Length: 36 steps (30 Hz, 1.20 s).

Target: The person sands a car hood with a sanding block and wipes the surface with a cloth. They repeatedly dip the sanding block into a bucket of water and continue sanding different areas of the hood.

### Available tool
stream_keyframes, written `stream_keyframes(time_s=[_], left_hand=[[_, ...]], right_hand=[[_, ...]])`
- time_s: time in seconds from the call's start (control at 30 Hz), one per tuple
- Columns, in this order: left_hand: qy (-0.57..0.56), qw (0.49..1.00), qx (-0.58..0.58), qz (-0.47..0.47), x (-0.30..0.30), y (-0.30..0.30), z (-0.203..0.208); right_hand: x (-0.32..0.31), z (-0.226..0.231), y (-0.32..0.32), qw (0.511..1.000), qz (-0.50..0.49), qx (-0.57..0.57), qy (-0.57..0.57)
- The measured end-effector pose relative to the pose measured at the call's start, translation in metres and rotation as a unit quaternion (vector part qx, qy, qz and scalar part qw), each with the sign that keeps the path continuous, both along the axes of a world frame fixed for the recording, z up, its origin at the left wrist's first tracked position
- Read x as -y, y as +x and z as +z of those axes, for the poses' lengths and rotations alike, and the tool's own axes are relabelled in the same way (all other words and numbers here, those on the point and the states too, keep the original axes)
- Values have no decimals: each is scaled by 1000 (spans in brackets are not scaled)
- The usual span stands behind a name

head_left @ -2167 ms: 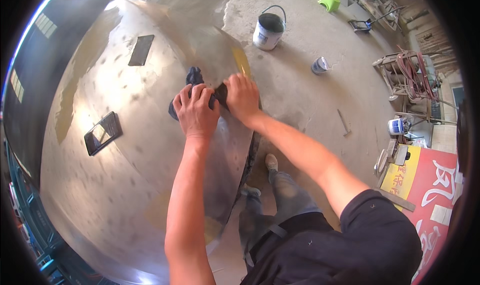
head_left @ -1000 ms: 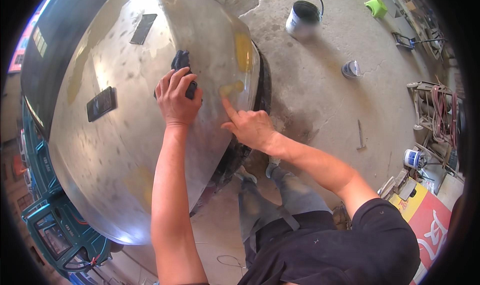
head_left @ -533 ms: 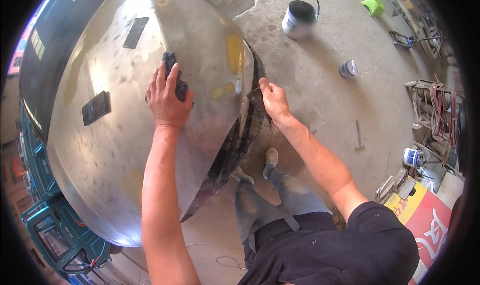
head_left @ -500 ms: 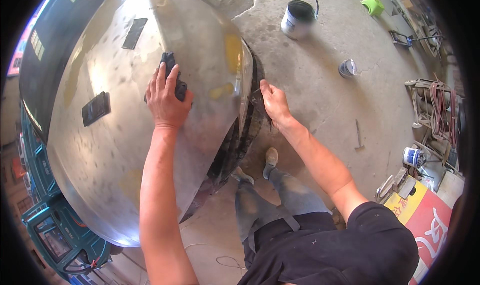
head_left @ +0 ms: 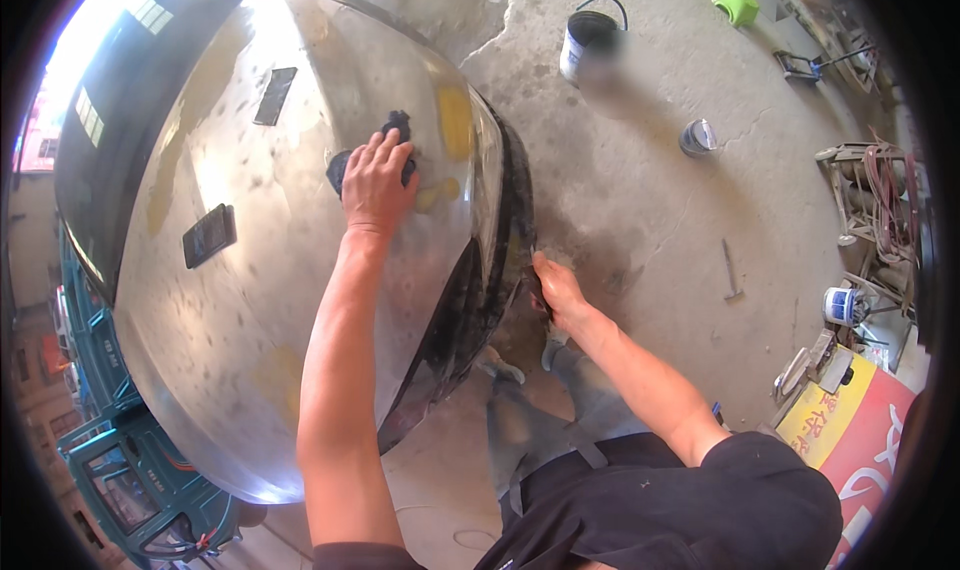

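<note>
A car's bonnet [head_left: 270,300], bare and mottled grey with yellowish patches, spreads across the left and middle. My left hand [head_left: 377,190] lies on it, fingers bent over a crumpled black cloth [head_left: 398,124] that sticks out on both sides. Beside the car's dark front edge [head_left: 517,195], my right hand [head_left: 562,292] is closed, thumb toward that edge. A thin dark piece shows under its fingers; I cannot tell whether it is held or part of the car. A flat black rectangular object [head_left: 208,236] and a dark strip [head_left: 275,96] rest on the bonnet.
On the concrete floor stand a bucket with a handle [head_left: 573,48], a smaller dark tin [head_left: 697,138] and a green object [head_left: 737,7]. A hammer-like tool [head_left: 730,268] lies there too. Hoses [head_left: 888,195] hang at the right; teal cases [head_left: 125,485] stand at the lower left.
My left hand and the cloth have slid right across the bonnet, toward its yellow patches. My right hand has come down along the car's front edge, closer to me. The whole view has shifted slightly.
</note>
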State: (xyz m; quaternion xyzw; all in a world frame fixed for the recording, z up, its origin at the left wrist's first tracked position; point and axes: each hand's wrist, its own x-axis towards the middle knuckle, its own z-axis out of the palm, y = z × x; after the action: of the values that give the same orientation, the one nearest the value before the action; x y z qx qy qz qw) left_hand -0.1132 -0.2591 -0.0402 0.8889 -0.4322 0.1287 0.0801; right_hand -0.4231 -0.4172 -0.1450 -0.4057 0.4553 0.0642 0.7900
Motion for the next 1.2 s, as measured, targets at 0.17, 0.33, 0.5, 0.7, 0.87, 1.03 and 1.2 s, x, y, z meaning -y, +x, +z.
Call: stream_keyframes(time_s=[0.17, 0.33, 0.5, 0.7, 0.87, 1.03, 1.2], left_hand=[[-23, 993, -63, -98, 2, -29, -7], [-12, 984, -88, -156, -38, -67, 11], [-41, 996, -46, -70, -71, -57, 34], [-152, 983, 22, 99, -63, -37, 12], [-147, 983, 25, 112, -66, -38, 18], [-148, 982, 27, 110, -65, -35, 15], [-153, 982, 23, 109, -65, -36, 18]], right_hand=[[29, -7, -5, 1000, 5, -12, -11], [48, 21, 15, 1000, 4, 10, -15], [54, 15, 68, 992, -38, 105, -50], [55, 84, 158, 955, -40, 279, -95], [7, 136, 173, 780, 69, 358, -509], [-19, 77, 151, 586, 175, 339, -715], [-30, 69, 161, 628, 240, 265, -692]])
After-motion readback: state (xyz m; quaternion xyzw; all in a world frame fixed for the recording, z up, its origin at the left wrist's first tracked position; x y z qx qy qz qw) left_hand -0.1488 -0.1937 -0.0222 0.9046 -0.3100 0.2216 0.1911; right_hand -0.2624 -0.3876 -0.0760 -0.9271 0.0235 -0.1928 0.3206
